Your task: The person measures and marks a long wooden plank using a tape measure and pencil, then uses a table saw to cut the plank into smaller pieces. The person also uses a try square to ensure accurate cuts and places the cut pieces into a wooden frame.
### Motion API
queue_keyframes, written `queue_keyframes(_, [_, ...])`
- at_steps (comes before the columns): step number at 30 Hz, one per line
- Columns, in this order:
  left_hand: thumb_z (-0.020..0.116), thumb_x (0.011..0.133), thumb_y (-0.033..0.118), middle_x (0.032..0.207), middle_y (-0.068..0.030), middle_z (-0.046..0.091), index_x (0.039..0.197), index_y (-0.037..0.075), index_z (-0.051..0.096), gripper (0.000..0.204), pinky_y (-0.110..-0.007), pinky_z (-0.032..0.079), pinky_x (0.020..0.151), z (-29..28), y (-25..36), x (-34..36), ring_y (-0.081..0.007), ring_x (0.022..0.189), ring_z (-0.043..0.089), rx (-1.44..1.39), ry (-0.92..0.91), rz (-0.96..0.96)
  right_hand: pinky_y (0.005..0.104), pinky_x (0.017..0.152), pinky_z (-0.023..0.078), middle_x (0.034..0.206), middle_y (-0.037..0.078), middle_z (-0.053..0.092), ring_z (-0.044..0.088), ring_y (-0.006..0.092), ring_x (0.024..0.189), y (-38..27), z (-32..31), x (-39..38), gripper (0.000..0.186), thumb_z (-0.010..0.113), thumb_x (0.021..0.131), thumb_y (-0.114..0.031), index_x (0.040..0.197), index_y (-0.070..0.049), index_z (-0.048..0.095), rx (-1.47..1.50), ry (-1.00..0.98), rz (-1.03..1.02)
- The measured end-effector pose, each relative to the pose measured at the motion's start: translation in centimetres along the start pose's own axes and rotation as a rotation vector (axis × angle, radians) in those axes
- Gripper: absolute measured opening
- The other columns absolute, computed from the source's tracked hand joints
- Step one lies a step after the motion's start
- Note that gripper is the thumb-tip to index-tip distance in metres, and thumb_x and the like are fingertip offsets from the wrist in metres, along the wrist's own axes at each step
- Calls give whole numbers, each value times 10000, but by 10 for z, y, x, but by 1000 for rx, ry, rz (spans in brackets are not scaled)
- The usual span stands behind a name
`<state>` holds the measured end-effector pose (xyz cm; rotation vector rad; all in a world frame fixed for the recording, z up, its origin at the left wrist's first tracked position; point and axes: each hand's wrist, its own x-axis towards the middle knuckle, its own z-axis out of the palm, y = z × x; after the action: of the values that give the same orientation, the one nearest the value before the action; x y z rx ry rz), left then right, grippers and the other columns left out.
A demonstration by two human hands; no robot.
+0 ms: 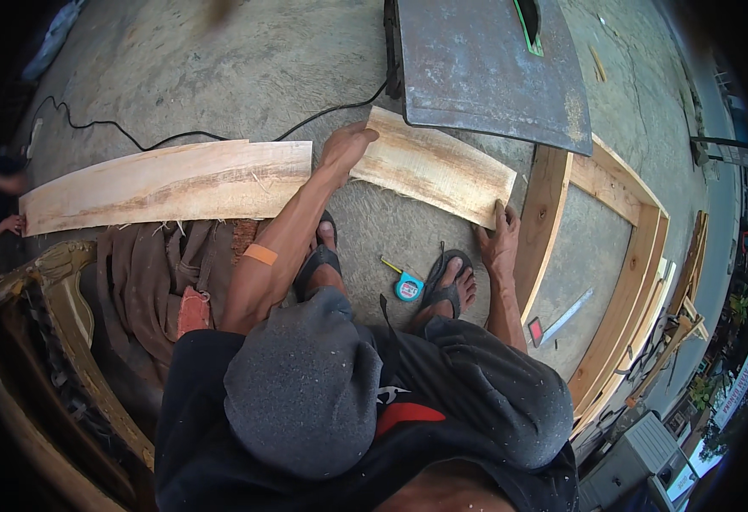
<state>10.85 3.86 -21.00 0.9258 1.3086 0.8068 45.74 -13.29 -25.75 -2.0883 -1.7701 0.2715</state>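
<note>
My left hand (348, 149) grips the upper left corner of a short, pale wooden board (434, 162) with brown streaks. My right hand (498, 230) holds its lower right end, fingertips at the edge. A longer, curved pale board (160, 179) lies to the left, its far end in a co-worker's hand (11, 226). On the concrete between my sandalled feet is a teal tape measure (409, 288) with a bit of yellow blade out. A metal square (566, 316) with a red handle rests inside a wooden frame (634, 290) at my right.
A grey metal tabletop (485, 94) stands ahead, with a black cable (113, 122) across the floor left of it. Brown rags (152, 264) and an ornate gold furniture piece (75, 341) are at lower left. Lumber strips (692, 260) lie beyond the frame on the right.
</note>
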Motion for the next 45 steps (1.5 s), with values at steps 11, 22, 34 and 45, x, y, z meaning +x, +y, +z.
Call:
queue_keyframes(11, [750,880,213,1236,-203,745,1360,47,675,513,-375,536,981,11,-30,18,-321,1122,729,426,151,226,478,1085,484,1438,262,497,524,437,1307,11,5,-6,785,832,826,-75,1528,-78,479,10,57,-92])
queue_keyframes(22, [784,878,190,1176,-194,767,1299,41,711,452,-395,542,943,14,-31,15,-314,1064,747,644,219,217,474,1112,474,1489,301,484,539,453,1312,28,19,-11,751,786,868,-49,1548,-106,472,2,89,-204])
queue_keyframes(34, [694,935,17,1305,-185,662,1456,-54,504,559,-367,502,989,-14,-52,55,-266,1092,674,422,-103,187,465,1101,507,1514,228,480,524,405,1357,21,4,-24,538,537,977,-34,1509,-108,511,142,125,-104])
queue_keyframes(45, [706,906,34,1273,-196,657,1457,-95,466,614,-380,551,930,-4,-9,38,-284,1096,685,529,-89,-42,408,789,579,1041,158,732,714,329,930,93,-110,-104,255,647,926,-57,1169,-42,725,172,948,538])
